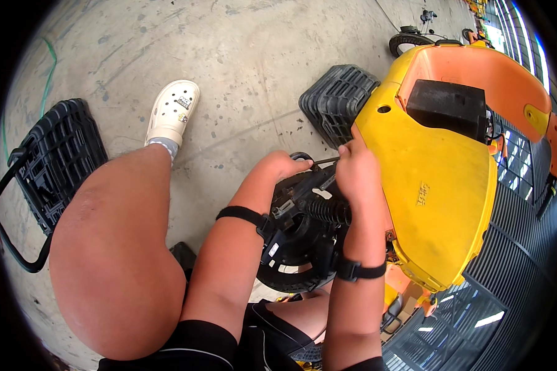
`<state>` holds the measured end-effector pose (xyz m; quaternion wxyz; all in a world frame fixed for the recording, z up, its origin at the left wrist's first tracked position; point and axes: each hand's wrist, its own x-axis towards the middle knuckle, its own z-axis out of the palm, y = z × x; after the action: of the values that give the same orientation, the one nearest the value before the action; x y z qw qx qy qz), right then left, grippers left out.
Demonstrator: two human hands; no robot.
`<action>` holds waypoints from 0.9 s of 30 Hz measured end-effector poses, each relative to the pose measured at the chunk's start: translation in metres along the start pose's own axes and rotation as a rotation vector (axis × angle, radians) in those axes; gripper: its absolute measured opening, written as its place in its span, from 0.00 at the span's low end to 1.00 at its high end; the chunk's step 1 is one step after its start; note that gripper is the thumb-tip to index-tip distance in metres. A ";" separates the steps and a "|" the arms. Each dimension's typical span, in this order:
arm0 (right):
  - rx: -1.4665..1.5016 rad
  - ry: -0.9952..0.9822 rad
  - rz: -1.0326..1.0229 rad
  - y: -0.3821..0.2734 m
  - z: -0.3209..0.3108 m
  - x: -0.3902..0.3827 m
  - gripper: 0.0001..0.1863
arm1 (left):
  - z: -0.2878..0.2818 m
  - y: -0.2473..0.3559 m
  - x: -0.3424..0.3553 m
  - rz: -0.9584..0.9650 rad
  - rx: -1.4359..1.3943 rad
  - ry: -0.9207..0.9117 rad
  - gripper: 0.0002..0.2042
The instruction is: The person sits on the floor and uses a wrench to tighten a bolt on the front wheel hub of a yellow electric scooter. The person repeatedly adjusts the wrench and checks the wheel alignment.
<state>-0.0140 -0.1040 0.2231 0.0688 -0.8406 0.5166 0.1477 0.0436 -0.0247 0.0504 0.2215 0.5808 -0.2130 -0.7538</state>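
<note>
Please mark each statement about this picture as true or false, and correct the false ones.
1. Both hands work at the black wheel assembly beside the yellow body panel. True.
2. The right hand rests flat on the floor. False: it is raised at the edge of the yellow panel, above the black spring.
3. Each wrist carries a black strap. True: one on the left wrist, one on the right.
4. The shoe on the concrete floor is red. False: it is white.
5. The left hand holds a hammer. False: it is closed near a thin dark tool or rod; no hammer shows.
</note>
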 end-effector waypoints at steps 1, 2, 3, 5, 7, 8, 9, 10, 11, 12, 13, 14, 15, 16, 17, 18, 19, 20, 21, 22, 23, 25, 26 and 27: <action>-0.021 0.015 -0.029 0.008 0.002 0.011 0.11 | -0.003 0.002 -0.001 -0.014 0.017 -0.017 0.42; -0.042 0.030 -0.059 0.018 0.007 0.021 0.11 | -0.004 0.003 -0.003 -0.020 0.028 -0.011 0.42; -0.064 0.040 -0.087 0.015 0.008 0.027 0.12 | -0.002 0.003 -0.002 -0.031 0.037 -0.009 0.43; -0.152 -0.076 0.065 0.010 0.006 0.040 0.13 | 0.002 0.002 -0.001 -0.042 0.039 0.007 0.44; -0.210 -0.136 0.177 0.005 0.004 0.049 0.14 | 0.005 0.003 -0.001 -0.034 0.031 0.034 0.44; -0.223 -0.143 0.212 0.007 0.005 0.053 0.15 | 0.007 0.005 0.000 -0.034 0.030 0.040 0.44; -0.233 -0.151 0.246 0.008 0.008 0.055 0.15 | 0.008 0.005 0.000 -0.037 0.030 0.049 0.44; -0.234 -0.139 0.257 0.009 0.009 0.056 0.15 | 0.008 0.004 0.000 -0.039 0.031 0.057 0.45; -0.237 -0.127 0.269 0.010 0.011 0.056 0.16 | 0.007 0.004 0.001 -0.044 0.013 0.038 0.45; -0.240 -0.119 0.280 0.010 0.011 0.055 0.16 | 0.007 0.002 0.002 -0.053 -0.005 0.017 0.45; -0.243 -0.119 0.270 0.009 0.011 0.053 0.16 | 0.007 0.001 0.003 -0.061 -0.024 -0.005 0.45; -0.248 -0.119 0.259 0.009 0.011 0.050 0.16 | 0.007 -0.001 0.005 -0.059 -0.034 -0.018 0.45; -0.253 -0.117 0.246 0.008 0.009 0.047 0.16 | 0.006 -0.003 0.006 -0.056 -0.044 -0.029 0.45; -0.233 -0.075 0.208 0.011 0.009 0.044 0.16 | 0.007 -0.003 0.008 -0.052 -0.056 -0.042 0.45; -0.213 -0.033 0.169 0.015 0.010 0.039 0.17 | 0.010 -0.003 0.009 -0.051 -0.055 -0.033 0.46; -0.189 0.009 0.126 0.017 0.013 0.036 0.17 | 0.011 -0.003 0.009 -0.051 -0.055 -0.018 0.46; -0.181 0.055 0.083 0.022 0.016 0.033 0.16 | 0.011 -0.002 0.008 -0.051 -0.054 -0.004 0.46; -0.173 0.102 0.040 0.030 0.018 0.030 0.16 | 0.012 -0.001 0.010 -0.044 -0.057 0.009 0.46; -0.163 0.145 -0.002 0.033 0.020 0.025 0.15 | 0.014 -0.002 0.011 -0.042 -0.061 0.022 0.46; -0.168 0.159 -0.002 0.026 0.016 0.014 0.14 | 0.016 -0.004 0.014 -0.038 -0.065 0.033 0.46; -0.173 0.174 -0.001 0.018 0.015 -0.003 0.13 | 0.017 -0.008 0.017 -0.031 -0.071 0.040 0.46; -0.213 0.177 0.019 -0.004 0.008 -0.038 0.11 | 0.016 -0.016 0.021 -0.010 -0.081 0.053 0.46; -0.245 0.163 0.040 -0.013 0.010 -0.058 0.10 | 0.014 -0.017 0.020 -0.019 -0.086 0.036 0.46; -0.220 0.191 0.031 -0.016 0.019 -0.078 0.09 | 0.011 -0.016 0.018 -0.025 -0.088 0.017 0.45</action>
<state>-0.0362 -0.0258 0.2292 -0.0754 -0.8453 0.5143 0.1237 0.0271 -0.0218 0.0296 0.2393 0.5796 -0.1704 -0.7601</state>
